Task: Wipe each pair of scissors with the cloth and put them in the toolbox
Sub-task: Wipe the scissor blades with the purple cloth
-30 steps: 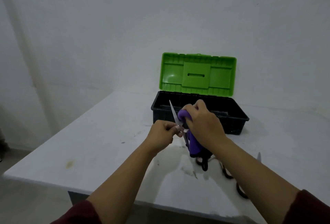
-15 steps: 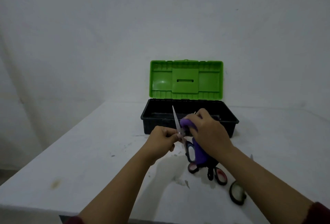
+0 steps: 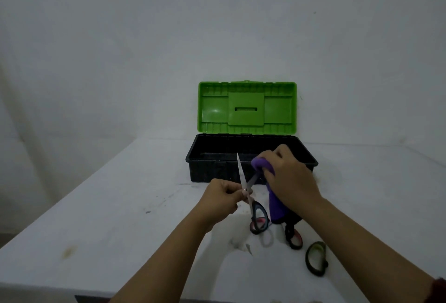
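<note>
My left hand (image 3: 223, 195) pinches a pair of scissors (image 3: 257, 216) at the pivot, blades spread and pointing up, black-and-red handle hanging down. My right hand (image 3: 290, 181) grips a purple cloth (image 3: 275, 208) wrapped around the right blade, while the left blade stands bare. Just behind my hands sits the toolbox (image 3: 207, 158), black, with its green lid (image 3: 247, 107) standing upright. Near my right forearm on the table lie a second black-and-red handle (image 3: 294, 238) and a dark green-lined scissor handle (image 3: 316, 258); their blades are hidden.
The white table (image 3: 120, 206) has stains at the left and a near edge at the bottom of the view. A bare white wall rises right behind the toolbox.
My right hand with the cloth has slid up the blade toward its tip. The view has shifted so the toolbox faces me squarely. More handles show on the table.
</note>
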